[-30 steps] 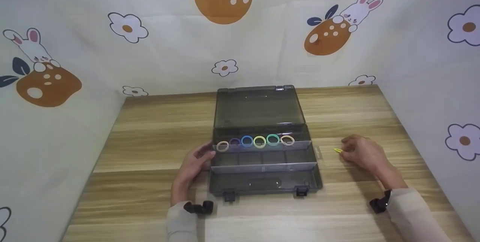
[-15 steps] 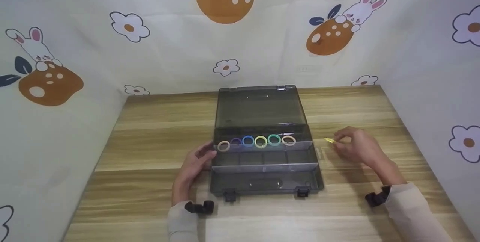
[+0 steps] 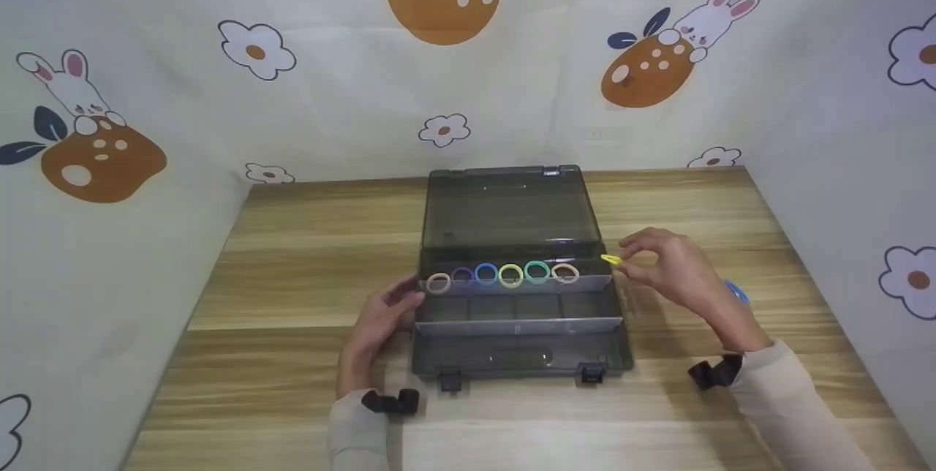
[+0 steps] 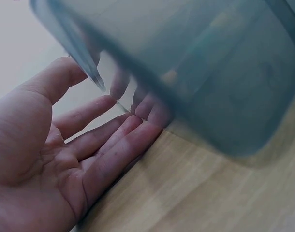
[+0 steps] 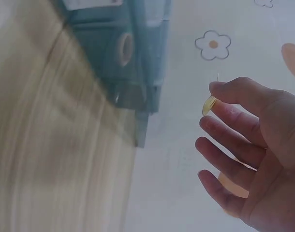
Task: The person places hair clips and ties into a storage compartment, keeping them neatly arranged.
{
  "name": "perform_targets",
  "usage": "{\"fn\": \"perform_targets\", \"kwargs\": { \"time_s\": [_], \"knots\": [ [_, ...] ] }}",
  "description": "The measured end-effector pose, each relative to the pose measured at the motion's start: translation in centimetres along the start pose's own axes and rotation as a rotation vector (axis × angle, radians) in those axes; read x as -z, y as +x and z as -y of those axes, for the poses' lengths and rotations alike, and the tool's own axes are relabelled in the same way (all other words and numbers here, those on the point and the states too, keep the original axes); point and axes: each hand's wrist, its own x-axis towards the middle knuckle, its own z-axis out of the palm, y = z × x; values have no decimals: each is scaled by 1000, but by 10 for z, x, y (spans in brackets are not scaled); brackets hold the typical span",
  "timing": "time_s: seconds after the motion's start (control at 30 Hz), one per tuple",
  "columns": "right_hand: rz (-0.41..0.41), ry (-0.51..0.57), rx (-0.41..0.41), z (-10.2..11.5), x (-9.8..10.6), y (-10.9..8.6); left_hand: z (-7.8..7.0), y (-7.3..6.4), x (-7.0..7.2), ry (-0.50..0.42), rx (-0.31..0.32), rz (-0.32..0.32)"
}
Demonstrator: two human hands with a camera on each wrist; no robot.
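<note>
Head view: dark translucent box (image 3: 518, 351) on wood-grain table (image 3: 278, 368), lid (image 3: 510, 209) laid back, six coloured rings (image 3: 500, 276) in a row along the rear divider; left hand (image 3: 382, 319) at the box's left side, right hand (image 3: 673, 270) pinching a yellow ring (image 3: 611, 260) (nearly edge-on) just by the right edge, contact with box unclear; blue ring (image 3: 737, 292) partly hidden behind the right wrist. Left wrist view: fingers extended, tips against the box's outer wall, thumb up at the rim, no grasp. Right wrist view: thumb and index fingertip grasp the yellow ring, other fingers spread loosely.
</note>
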Motion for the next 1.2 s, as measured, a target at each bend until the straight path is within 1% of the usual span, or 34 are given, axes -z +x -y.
{"fn": "perform_targets", "kwargs": {
  "time_s": [0.2, 0.4, 0.53, 0.73, 0.93, 1.07, 1.2],
  "knots": [
    [8, 15, 45, 18, -9, 11, -1, 0, -2, 0, -10, -4],
    [28, -5, 75, 37, -14, 23, -2, -1, -2, 22, -29, -9],
    [37, 34, 99, 49, -17, 31, -1, 0, -2, 26, -28, -13],
    [37, 75, 162, 68, -23, 46, 0, 1, -2, 20, -34, -17],
    [25, 128, 245, 83, -41, 58, 1, 0, 0, 21, -41, -4],
    [64, 141, 276, 92, -56, 62, 2, 0, 1, 14, -46, 23],
    [100, 124, 278, 100, -67, 65, 1, 0, 2, 4, -56, 58]
  ]
}}
